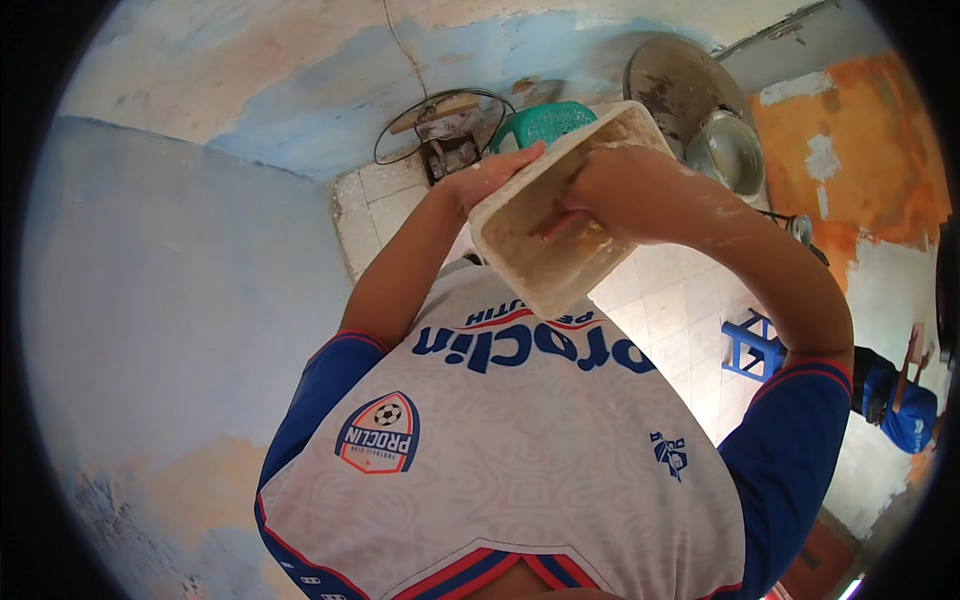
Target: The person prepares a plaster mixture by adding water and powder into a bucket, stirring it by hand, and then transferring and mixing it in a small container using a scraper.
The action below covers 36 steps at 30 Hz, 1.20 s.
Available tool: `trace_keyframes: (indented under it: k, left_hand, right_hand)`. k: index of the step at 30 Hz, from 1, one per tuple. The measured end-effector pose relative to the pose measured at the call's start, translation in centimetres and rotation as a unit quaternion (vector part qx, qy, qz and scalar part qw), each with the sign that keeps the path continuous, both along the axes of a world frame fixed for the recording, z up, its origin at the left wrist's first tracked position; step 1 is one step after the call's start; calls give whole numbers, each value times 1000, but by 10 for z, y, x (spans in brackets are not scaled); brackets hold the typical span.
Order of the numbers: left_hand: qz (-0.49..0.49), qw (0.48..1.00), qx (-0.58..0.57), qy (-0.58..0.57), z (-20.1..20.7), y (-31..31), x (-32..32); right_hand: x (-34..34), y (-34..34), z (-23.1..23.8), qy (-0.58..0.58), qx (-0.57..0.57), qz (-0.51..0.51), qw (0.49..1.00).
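A cream plastic tub [508, 232] with pale smears over its walls is tilted in front of my chest, its opening toward me. My left hand [492, 180] grips its left rim, thumb lying along the edge. Inside the tub is my right hand [625, 190], fingers curled down and pale residue on the skin. A slim reddish tool [553, 228] pokes out below those fingers; its working end is hidden, so its exact kind does not show.
Beyond the tub stand a green plastic container [545, 122], a coiled black cable [385, 148], a large round board [680, 85] and a metal basin [728, 155]. A blue stool [752, 345] is on the tiled floor [670, 300] at right. A painted wall [170, 300] rises close on the left.
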<state>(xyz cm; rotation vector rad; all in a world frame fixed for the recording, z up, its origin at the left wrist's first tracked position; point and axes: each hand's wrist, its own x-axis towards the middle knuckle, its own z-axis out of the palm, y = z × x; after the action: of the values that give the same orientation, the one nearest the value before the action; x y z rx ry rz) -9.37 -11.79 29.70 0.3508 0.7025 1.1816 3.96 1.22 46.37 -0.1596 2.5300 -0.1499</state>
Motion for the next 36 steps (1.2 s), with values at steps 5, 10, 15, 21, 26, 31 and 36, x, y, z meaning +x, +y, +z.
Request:
trace_keyframes:
  k: [5, 10, 15, 21, 26, 31, 36]
  left_hand:
    - [14, 999, -12, 29, -3, 30, 17]
    - [71, 997, -27, 28, 10, 73, 44]
    - [100, 995, -6, -2, -8, 144, 83]
    - [106, 991, 3, -82, 12, 205, 130]
    - [155, 981, 33, -111, -2, 263, 171]
    - [152, 984, -7, -97, 0, 292, 185]
    - [163, 986, 12, -34, 2, 330, 193]
  right_hand:
    - [15, 35, 13, -2, -32, 2, 999]
    - [35, 84, 19, 55, -7, 18, 998]
    - [69, 149, 32, 48, -50, 7, 998]
    - [115, 227, 7, 38, -94, 3, 995]
    - [136, 280, 25, 94, 17, 98, 991]
    - [164, 330, 13, 96, -44, 57, 993]
    - [161, 364, 11, 121, -32, 56, 991]
